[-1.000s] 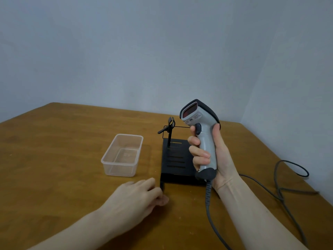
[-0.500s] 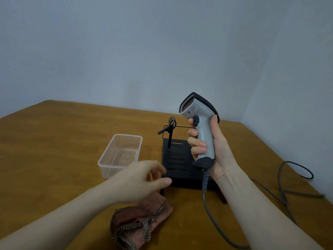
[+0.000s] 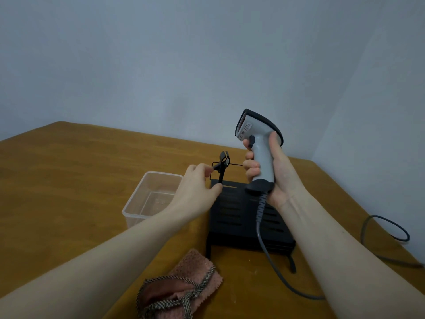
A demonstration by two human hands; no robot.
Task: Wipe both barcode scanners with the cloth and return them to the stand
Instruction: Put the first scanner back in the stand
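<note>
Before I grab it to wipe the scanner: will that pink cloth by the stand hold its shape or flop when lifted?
The pink cloth lies crumpled in soft folds on the table, so it will probably droop rather than hold shape. It looks thin with a loose checked trim, so likely light. Its nubby weave suggests it should not slip from the fingers.

Left hand (image 3: 197, 184) extended forward, fingers half-curled; right hand (image 3: 274, 169) raised, clenched.
</note>
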